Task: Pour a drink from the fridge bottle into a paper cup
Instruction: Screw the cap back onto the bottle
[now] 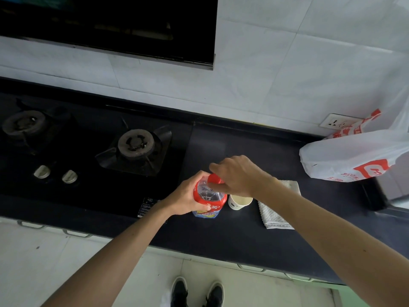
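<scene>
Bottle [209,197] stands upright on black counter [221,240], approx 6 o'clock of frame ctr. L hand [190,196] grips its shoulder from 9 o'clock, fingers curled round it. R hand [239,176] reaches over from 3 o'clock, fingers pinching the red cap [214,179]. Paper cup [240,201] sits upright just beside bottle at 3 o'clock, w/ folded cloth [274,212] beyond. Plastic bag [358,156] at 2 o'clock, well apart.

A black gas hob [88,140] with two silver knobs [42,171] sits in the dark surface [221,235]. A white-and-red plastic bag [343,156] lies far right, near a wall socket [336,124]. A folded cloth [272,214] lies nearer.
</scene>
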A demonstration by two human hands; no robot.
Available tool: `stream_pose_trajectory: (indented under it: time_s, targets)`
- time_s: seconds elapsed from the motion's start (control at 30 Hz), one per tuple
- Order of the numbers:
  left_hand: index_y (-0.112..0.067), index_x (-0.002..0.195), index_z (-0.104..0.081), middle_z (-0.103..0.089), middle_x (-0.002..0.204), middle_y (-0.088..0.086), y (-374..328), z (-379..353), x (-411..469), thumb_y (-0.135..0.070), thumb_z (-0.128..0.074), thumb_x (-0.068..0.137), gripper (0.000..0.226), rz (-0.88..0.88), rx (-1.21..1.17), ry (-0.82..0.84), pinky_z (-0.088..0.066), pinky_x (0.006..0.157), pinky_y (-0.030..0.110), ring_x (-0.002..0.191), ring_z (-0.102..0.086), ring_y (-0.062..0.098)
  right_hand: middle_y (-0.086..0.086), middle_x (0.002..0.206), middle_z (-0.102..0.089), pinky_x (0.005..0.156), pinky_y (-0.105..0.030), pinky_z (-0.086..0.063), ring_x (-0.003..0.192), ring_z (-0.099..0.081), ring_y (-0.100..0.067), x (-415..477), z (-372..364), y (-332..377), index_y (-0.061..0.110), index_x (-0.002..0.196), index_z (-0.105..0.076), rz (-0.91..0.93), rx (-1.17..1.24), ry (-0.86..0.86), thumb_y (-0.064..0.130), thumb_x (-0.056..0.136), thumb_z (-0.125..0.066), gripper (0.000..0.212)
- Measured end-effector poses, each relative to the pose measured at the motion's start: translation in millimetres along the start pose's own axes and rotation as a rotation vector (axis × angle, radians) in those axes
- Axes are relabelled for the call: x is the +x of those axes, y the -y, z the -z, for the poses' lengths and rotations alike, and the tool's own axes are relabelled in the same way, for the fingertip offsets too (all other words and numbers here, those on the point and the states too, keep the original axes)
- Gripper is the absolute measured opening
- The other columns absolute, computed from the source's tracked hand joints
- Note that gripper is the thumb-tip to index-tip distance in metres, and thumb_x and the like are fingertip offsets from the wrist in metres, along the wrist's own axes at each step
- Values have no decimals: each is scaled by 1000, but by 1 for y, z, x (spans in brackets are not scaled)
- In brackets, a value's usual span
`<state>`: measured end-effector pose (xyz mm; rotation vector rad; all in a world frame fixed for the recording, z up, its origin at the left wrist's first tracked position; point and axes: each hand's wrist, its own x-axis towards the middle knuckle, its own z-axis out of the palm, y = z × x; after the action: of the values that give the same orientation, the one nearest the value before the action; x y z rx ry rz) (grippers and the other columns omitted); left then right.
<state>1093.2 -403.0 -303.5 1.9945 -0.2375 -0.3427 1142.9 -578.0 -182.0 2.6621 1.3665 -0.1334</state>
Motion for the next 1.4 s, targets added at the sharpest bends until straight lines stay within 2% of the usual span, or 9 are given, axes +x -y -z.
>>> stream_pose_trajectory:
  time_s: [0.17,0.23,0.37,0.63,0.77,0.87,1.1,1.27,1.4]
  targets:
    - [-37,124,-42,-61,119,-16,-1,0,0,-14,-89,72,74,5,-8,-1,-57,88,21,114,-62,2,2,57,-42,56,-28,-32,56,-46,-17,8,-9,17,12,74,-54,-261,-75,-30,61,100,-27,62]
    - [-33,127,-43,-60,121,-16,-1,1,0,-14,-89,72,74,2,-9,2,-57,91,23,115,-62,2,2,65,-52,56,-27,-37,61,-53,-18,5,-12,14,13,85,-57,-198,-9,-75,60,100,-31,56]
    - [-32,132,-40,-58,122,-18,-1,-1,0,-16,-88,74,77,23,-11,1,-54,90,16,114,-59,-8,0,113,-61,86,-32,-50,100,-60,-18,-8,-10,-1,19,134,-49,122,176,-64,46,97,-55,46]
    - [-25,138,-39,-57,126,-16,3,-1,1,-17,-89,72,83,14,-8,2,-52,84,10,117,-57,-6,-3,121,-64,91,-33,-50,107,-63,-22,-6,-7,-1,13,133,-49,119,104,-66,36,99,-56,41]
    - [-32,132,-41,-59,123,-15,2,-1,1,-15,-89,72,79,6,-13,0,-55,86,16,115,-61,-1,-3,89,-66,67,-35,-53,77,-65,-23,-4,-18,0,10,109,-57,64,46,-160,49,100,-43,42]
    - [-36,127,-42,-60,122,-15,1,-1,0,-16,-90,71,76,-17,-2,-14,-57,90,22,114,-63,3,1,53,-53,43,-26,-31,42,-50,-20,2,-33,4,11,71,-58,-36,-32,-303,54,94,-38,52]
    - [-27,127,-46,-65,117,-13,3,-3,0,-20,-90,71,72,-26,5,-46,-58,93,29,111,-66,5,2,36,-27,42,-21,-21,32,-24,-18,8,-34,22,15,42,-36,-375,28,-419,51,81,-66,61]
    - [-31,127,-44,-62,120,-14,2,-3,1,-17,-89,72,73,-41,6,-32,-58,90,26,114,-64,6,1,55,-54,46,-28,-39,48,-55,-22,-1,-43,14,13,66,-56,-232,125,-388,57,91,-45,52]
    - [-32,130,-41,-60,121,-16,1,-4,1,-17,-88,73,76,-38,5,-26,-56,90,19,114,-63,2,-3,96,-64,71,-35,-53,81,-62,-21,-11,-39,-2,12,113,-62,49,238,-302,44,94,-54,38]
